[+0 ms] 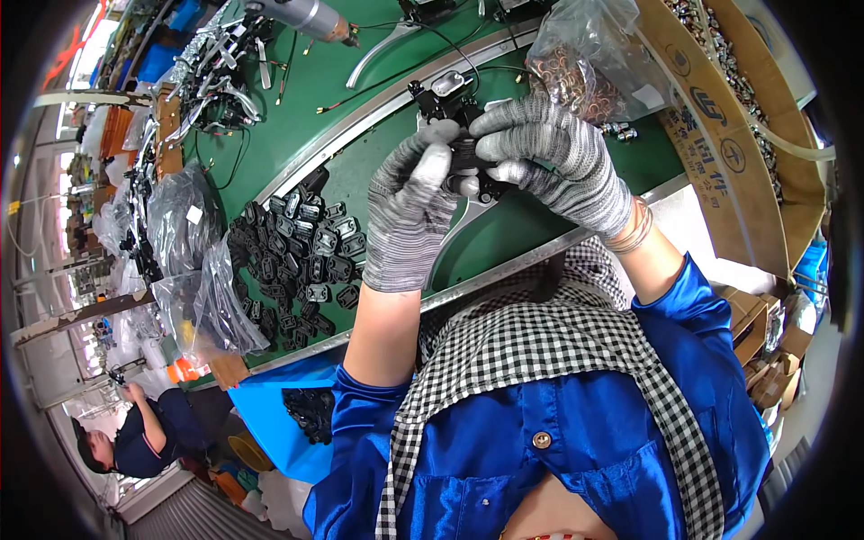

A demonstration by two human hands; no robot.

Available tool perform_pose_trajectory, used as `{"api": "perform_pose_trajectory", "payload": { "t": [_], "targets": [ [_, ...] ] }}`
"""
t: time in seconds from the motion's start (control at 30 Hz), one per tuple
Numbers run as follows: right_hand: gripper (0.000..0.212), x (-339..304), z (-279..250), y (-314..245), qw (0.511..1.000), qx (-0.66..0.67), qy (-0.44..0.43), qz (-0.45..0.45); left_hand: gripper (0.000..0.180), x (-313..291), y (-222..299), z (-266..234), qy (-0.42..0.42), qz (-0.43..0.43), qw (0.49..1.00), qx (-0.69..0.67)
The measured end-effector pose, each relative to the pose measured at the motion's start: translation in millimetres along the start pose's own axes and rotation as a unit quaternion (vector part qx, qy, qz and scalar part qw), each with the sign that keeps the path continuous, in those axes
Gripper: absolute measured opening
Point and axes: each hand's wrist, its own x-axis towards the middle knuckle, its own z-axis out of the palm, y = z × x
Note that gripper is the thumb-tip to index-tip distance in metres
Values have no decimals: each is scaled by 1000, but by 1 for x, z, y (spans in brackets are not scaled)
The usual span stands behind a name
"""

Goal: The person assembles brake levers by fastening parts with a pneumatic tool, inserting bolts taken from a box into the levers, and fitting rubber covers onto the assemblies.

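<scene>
Both hands wear grey knitted gloves and meet over the green bench. Between them is a brake lever [465, 155] with a black body; its curved silver blade slants down toward the bench's near edge. My left hand [405, 202] pinches the body from the left with thumb and fingers. From the right, my right hand [562, 162] grips the same body, its fingers bent and their tips closed on it. The gloves hide part of the body. Left of my left hand lies a pile of small black clamp parts [301, 243].
A metal rail [351, 117] crosses the bench. Beyond it lie a silver lever [382, 54], a power driver [310, 18] and cables. Right are a bag of copper-coloured rings [585, 76] and a carton of metal fittings [711, 135]. Plastic bags [184, 220] and a person [148, 432] are left.
</scene>
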Motion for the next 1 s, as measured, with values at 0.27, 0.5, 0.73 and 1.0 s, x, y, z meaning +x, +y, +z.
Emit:
{"api": "perform_pose_trajectory", "payload": {
  "t": [0.27,0.5,0.73,1.0],
  "targets": [
    [26,-16,2,-6,916,272,70,287,23,-9,-6,9,8,163,956,243],
    [26,-10,2,-11,912,257,57,314,26,-6,-13,11,14,189,944,271],
    [25,0,5,-7,910,218,31,352,25,-8,-13,7,24,176,946,270],
    [22,27,4,16,956,86,33,279,28,16,-22,-19,77,208,926,306]
  ]
}}
